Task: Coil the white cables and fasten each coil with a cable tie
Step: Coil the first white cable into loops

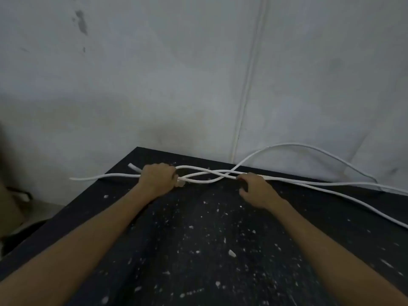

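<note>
my left hand (157, 178) is at the far edge of the table (198, 239), its fingers closed in a fist round several strands of the white cable (207, 173). my right hand (257, 191) sits just to the right, knuckles up, its fingers curled over the same cable with the forefinger tip on it; i cannot tell whether the thumb closes underneath. between the two hands the strands cross each other and open into two narrow loops lying flat on the table. to the left of my left hand one loose end runs out past the table's edge, and a shorter stub pokes out behind the knuckles. to the right the cable runs on along the far edge: one stretch arcs up in front of the wall (154, 85), another trails over the table's right side to the edge of the view. the dark table top is speckled with white flecks (231, 253). a pale vertical strip (249, 85) runs down the wall behind.
</note>
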`<state>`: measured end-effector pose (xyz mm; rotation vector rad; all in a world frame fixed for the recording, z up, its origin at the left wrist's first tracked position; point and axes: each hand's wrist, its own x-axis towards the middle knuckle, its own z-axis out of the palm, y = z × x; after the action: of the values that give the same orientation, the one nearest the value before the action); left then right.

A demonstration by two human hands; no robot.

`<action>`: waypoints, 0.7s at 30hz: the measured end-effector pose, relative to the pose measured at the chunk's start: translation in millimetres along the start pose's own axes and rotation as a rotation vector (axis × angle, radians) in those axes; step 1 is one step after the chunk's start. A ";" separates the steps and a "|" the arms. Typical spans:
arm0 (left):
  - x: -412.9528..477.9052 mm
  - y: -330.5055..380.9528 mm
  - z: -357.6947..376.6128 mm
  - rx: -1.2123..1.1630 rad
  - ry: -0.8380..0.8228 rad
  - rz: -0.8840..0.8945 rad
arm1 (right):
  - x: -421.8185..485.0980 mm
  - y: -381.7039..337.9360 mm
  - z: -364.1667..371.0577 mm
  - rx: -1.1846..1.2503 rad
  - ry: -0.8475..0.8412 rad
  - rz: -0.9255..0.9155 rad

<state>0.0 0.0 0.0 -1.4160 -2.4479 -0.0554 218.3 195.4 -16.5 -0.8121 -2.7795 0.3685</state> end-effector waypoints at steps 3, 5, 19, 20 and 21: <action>27.5 -8.3 4.7 -0.012 -0.037 -0.053 | 19.6 10.0 11.0 -0.101 0.060 0.053; 43.7 -12.0 6.0 -0.056 -0.150 -0.085 | 29.5 17.4 19.4 -0.183 0.051 0.074; 64.7 -28.8 56.9 -0.338 -0.434 -0.247 | 51.7 64.4 42.5 -0.447 0.276 0.023; 63.8 -29.5 56.9 -0.331 -0.411 -0.242 | 52.1 66.8 40.2 -0.455 0.297 0.000; 63.3 -29.8 56.0 -0.323 -0.386 -0.236 | 52.1 69.3 37.2 -0.462 0.323 -0.026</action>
<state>-68.5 48.4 -31.5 -1.3534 -3.0309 -0.2637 199.4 274.1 -65.0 -0.8367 -2.5868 -0.3934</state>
